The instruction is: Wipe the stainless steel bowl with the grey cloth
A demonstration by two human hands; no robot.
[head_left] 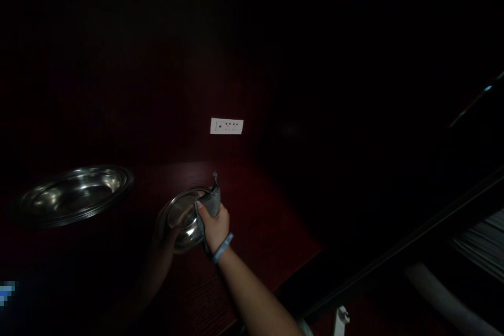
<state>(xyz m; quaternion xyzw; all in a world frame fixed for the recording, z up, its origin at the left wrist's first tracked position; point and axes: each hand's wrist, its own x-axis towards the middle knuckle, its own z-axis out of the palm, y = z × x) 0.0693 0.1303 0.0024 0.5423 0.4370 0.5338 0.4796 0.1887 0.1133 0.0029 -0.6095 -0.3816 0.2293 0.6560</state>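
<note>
Wall [189, 110] dark red, fading to black at right. Worktop [268, 215] same red, dimly lit, faint sheen near wall. Wide metal dish [84, 194] at worktop's left. Metal bowl [183, 213] tilted over worktop, right of dish. Left hand [167, 244], shadowed: grip closed on bowl's left rim. Right hand [216, 227]: grip pinching grey cloth [213, 201] over bowl's right rim. White socket [227, 126] on wall. Blue wristband [222, 248] on right wrist.
</note>
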